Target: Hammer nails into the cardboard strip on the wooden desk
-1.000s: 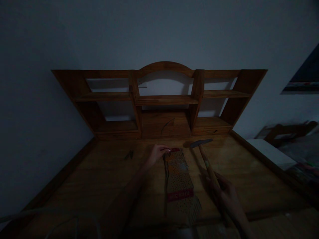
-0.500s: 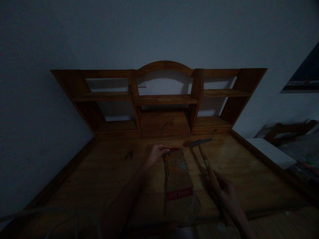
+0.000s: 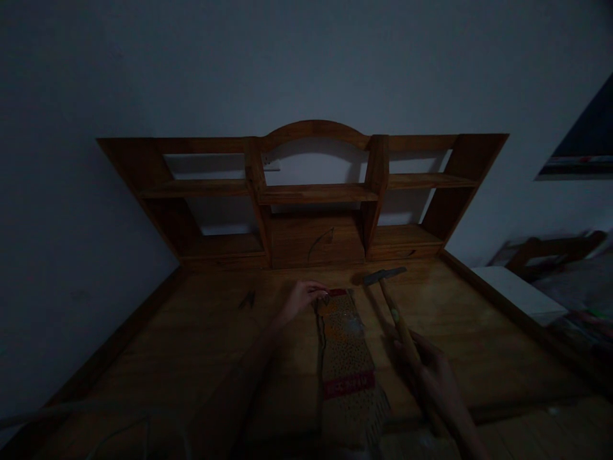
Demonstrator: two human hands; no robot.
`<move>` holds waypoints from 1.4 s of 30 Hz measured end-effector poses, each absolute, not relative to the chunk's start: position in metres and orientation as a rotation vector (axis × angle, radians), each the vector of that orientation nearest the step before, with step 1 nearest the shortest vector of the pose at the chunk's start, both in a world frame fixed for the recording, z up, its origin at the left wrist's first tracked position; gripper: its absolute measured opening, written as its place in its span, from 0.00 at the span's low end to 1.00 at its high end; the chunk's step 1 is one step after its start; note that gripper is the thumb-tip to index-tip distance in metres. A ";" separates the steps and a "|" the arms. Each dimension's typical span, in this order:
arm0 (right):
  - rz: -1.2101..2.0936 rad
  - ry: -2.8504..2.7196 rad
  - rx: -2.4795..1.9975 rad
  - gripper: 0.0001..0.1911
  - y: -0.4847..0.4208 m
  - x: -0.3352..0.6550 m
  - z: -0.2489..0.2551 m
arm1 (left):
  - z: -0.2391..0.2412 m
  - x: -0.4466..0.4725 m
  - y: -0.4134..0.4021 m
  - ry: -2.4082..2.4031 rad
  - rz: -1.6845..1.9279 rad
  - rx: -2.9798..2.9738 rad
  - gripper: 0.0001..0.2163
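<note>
Two hands in view, both dim in v. low light. Left hand (image 3: 301, 298) stretched fwd, fingertips pinched at far end of long patterned strip (image 3: 345, 358), right by its red edge; whether something tiny sits in that pinch, can't tell. Right hand (image 3: 433, 377) wrapped round wooden handle of hammer (image 3: 393, 310), grip closed on it low down, wrist cut off by bottom edge. Hammer head up by far end of tabletop (image 3: 201, 338), just right of strip's far end, apart from it; touching the wood or hovering, can't tell. Strip lies flat lengthwise on tabletop between hands, dotted pattern, red band w/ unreadable lettering near the near end, fringe at bottom lost in shadow. Small dark object (image 3: 248, 298) left of left hand, too dim to ID. Wooden hutch (image 3: 311, 191) w/ arched top against wall at back. Pale slab (image 3: 520, 294) at right, partly blurred.
</note>
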State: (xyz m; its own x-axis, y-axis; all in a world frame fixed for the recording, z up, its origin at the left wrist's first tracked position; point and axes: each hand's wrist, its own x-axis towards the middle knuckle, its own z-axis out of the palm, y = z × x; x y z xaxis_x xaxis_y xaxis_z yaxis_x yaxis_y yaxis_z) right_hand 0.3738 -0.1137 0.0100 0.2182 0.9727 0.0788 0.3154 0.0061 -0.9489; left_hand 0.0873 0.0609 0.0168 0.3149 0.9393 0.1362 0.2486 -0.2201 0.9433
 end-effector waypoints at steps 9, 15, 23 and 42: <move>0.824 -1.302 -1.520 0.23 -0.112 0.375 0.009 | 0.017 0.086 0.060 1.075 0.900 1.759 0.10; 0.854 -1.319 -1.529 0.24 -0.114 0.371 0.016 | 0.017 0.084 0.059 1.016 0.873 1.892 0.11; 0.816 -1.524 -1.451 0.23 -0.123 0.344 0.060 | 0.009 0.076 0.061 1.010 0.847 1.801 0.15; 0.721 -1.831 -1.501 0.21 -0.125 0.318 0.093 | 0.005 0.074 0.058 1.048 0.892 1.640 0.15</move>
State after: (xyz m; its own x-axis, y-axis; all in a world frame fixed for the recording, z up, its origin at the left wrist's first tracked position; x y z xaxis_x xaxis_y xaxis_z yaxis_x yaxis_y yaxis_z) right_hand 0.3184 -0.1251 0.0926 -0.1294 0.9814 0.1420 0.6213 0.1918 -0.7598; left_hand 0.0741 0.0584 0.0048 0.3633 0.9283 0.0794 0.2264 -0.1706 0.9590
